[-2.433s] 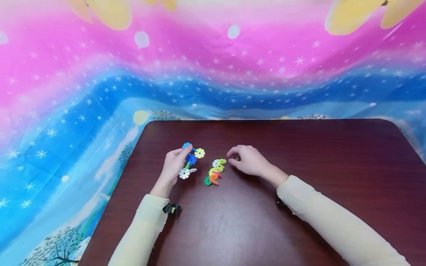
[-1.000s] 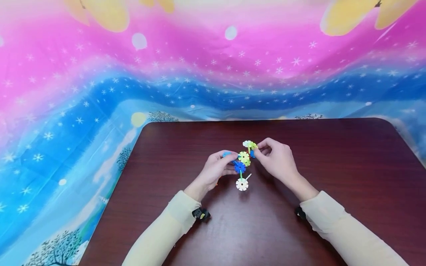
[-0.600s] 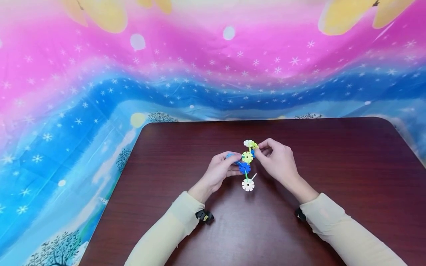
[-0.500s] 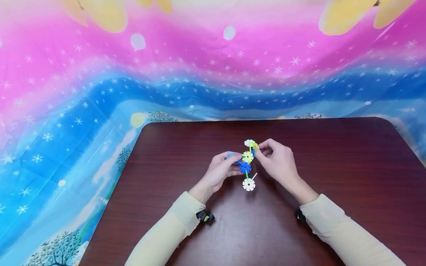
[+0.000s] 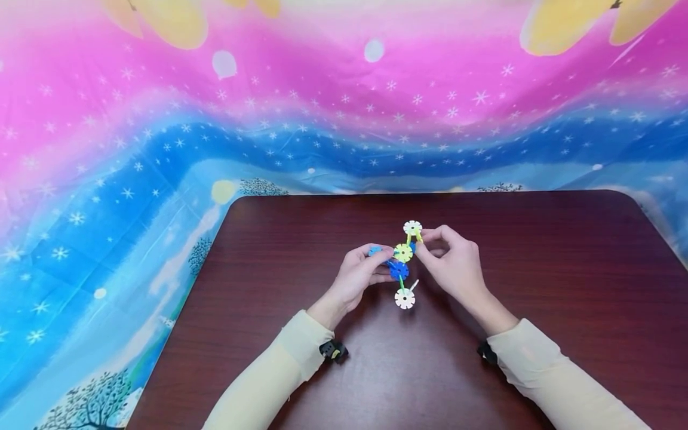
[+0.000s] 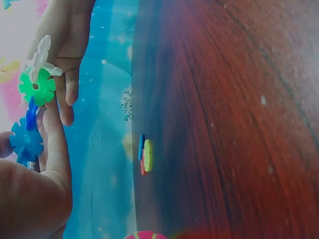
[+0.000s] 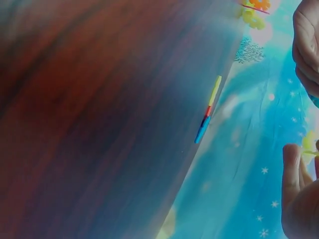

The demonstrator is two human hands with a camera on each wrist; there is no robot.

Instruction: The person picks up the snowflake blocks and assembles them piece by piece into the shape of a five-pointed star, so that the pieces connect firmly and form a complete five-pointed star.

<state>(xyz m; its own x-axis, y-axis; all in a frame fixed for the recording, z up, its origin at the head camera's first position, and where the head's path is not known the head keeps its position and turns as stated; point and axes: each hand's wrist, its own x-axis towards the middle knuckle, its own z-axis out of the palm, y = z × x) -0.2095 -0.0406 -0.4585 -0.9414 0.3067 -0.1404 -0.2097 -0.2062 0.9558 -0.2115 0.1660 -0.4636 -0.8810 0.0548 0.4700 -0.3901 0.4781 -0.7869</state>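
My left hand (image 5: 352, 278) pinches a chain of interlocking plastic snowflake discs between thumb and fingers, held above the table. It grips near a light-blue disc (image 5: 375, 251); a dark-blue disc (image 5: 399, 270), an edge-on green disc and a white disc (image 5: 405, 298) hang below. Against this chain sits a yellow disc (image 5: 403, 252). From the other side my right hand (image 5: 454, 260) pinches an edge-on yellow-green disc (image 5: 419, 236), with a white disc (image 5: 412, 227) at its top and some blue at the fingertips. The left wrist view shows the chain's green disc (image 6: 36, 86) facing the camera.
Brown table (image 5: 537, 269) under both hands, with a patterned cloth (image 5: 344, 107) hanging behind it. In the right wrist view, a flat yellow, red and blue group of discs (image 7: 208, 109) lies on the table. Orange and yellow discs (image 7: 256, 11) show at that view's top edge.
My left hand has moved right with its chain. My right hand, earlier holding nothing, now pinches yellow-green and white discs against it. Over the last half second, the upper white disc has turned more face-up.
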